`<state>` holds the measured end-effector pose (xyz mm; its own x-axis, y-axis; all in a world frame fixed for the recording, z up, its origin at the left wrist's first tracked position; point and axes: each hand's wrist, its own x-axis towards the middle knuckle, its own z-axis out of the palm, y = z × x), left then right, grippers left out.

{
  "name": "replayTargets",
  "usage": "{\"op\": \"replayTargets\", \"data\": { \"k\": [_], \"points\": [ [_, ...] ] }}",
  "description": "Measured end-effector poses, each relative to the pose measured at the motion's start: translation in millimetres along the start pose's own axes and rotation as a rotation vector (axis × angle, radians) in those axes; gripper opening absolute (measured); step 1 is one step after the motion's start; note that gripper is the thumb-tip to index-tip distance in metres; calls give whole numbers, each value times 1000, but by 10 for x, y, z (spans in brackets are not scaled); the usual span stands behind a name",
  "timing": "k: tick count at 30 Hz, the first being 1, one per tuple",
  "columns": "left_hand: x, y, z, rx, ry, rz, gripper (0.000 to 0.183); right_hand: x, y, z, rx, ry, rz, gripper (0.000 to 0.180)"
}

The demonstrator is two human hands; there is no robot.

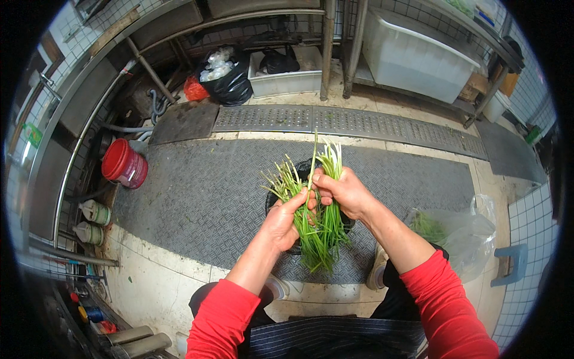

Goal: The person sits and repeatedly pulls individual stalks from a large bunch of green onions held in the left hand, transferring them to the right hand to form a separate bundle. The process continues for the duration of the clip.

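Note:
My left hand (283,221) is closed around a bunch of thin green stalks with pale cut ends (285,179), its thumb pressed on a single stalk. My right hand (341,190) grips a second bunch, whose white ends (331,157) point away from me. Between thumb and fingers of the right hand is the upper part of the single stalk (313,157). The long green leaves (320,247) of both bunches hang down together towards me. Beneath the hands stands a bin lined with a black plastic bag (271,199), largely covered by the hands and leaves.
A clear plastic bag (471,238) with more greens (428,226) lies at the right, beside a blue-grey stool (515,264). A red bucket (125,164) is at the left. Beyond the grey mat (202,193) are a metal drain cover (358,121), a black rubbish bag (231,87) and a white tub (287,83).

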<state>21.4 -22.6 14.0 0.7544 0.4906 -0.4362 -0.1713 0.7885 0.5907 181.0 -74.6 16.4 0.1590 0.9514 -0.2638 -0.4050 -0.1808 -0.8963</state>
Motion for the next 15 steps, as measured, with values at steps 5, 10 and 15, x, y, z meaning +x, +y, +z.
{"op": "replayTargets", "data": {
  "k": [5,10,15],
  "points": [
    [-22,18,2,10,13,7,21,-17,-55,48,-159,-17,-31,12],
    [0,-15,2,128,109,99,21,-70,-95,39,-321,-73,-77,13],
    [29,-21,-5,209,170,122,17,-39,-138,-14,9,-2,22,7]
  ]
}}
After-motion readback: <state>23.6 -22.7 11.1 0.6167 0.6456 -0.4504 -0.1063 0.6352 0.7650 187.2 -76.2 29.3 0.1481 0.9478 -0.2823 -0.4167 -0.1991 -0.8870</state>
